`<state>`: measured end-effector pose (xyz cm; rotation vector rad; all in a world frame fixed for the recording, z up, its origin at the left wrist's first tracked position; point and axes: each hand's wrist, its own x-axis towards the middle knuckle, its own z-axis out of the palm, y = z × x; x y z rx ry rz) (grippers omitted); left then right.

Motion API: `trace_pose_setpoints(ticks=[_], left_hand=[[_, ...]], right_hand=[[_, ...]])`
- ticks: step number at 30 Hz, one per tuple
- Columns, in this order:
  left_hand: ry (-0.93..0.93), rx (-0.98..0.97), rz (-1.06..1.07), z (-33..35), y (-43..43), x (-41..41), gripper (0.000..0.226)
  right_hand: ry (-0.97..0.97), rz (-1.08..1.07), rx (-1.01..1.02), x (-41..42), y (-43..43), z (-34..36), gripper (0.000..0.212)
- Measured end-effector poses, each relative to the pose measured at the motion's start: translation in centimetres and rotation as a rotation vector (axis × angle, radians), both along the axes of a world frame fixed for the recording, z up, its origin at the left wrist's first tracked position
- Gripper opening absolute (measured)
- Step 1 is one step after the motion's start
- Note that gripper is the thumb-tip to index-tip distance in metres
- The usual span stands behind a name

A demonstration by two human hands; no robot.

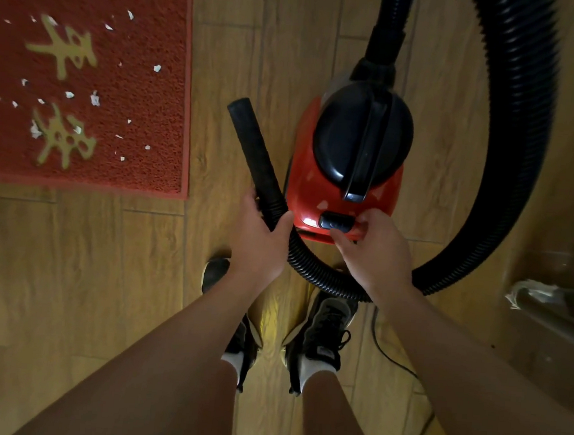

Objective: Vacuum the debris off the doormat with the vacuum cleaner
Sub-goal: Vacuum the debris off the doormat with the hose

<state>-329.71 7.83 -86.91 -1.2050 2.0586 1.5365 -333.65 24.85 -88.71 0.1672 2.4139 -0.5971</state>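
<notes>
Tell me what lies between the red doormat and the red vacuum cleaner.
In the head view, the black rigid nozzle tube, gripped by the left hand, crosses bare wooden floor between red doormat and red vacuum cleaner.

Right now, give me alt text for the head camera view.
A person's left hand grips the black hose by its nozzle while the right hand pinches the switch on a red vacuum cleaner; white debris litters the red doormat at left.

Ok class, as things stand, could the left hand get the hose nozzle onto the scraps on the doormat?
Probably yes: the left hand grips the hose nozzle, its tip lies beside the doormat, and only bare floor separates it from the scraps.
</notes>
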Motion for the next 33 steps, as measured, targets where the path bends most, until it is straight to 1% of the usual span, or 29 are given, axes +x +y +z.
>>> trace_pose_setpoints(ticks=[3, 6, 10, 17, 22, 28, 33], left_hand=[[0.020, 0.007, -0.024, 0.0, 0.1, -0.2, 0.052], [0.014, 0.017, -0.031, 0.0, 0.1, -0.6, 0.051], [0.022, 0.036, -0.035, -0.1, 0.0, -0.9, 0.043], [0.021, 0.038, -0.031, -0.2, 0.4, -1.0, 0.040], [0.009, 0.070, 0.011, -0.1, 0.5, -1.0, 0.038], [0.017, 0.066, 0.016, 0.0, 0.2, -0.8, 0.041], [0.013, 0.068, 0.041, 0.0, -0.2, -0.5, 0.037]], right_hand=[[0.025, -0.107, 0.012, 0.1, -0.3, -0.4, 0.046], [0.046, -0.139, 0.042, -0.1, -0.5, -0.7, 0.044], [0.057, -0.155, 0.067, -0.4, -0.7, -1.0, 0.039], [0.043, -0.135, 0.146, -0.8, -1.0, -1.2, 0.041], [0.014, -0.095, 0.195, -1.5, -1.1, -1.0, 0.044], [0.017, -0.093, 0.176, -1.4, -1.1, -1.2, 0.043], [0.011, -0.073, 0.145, -1.0, -0.7, -0.7, 0.040]])
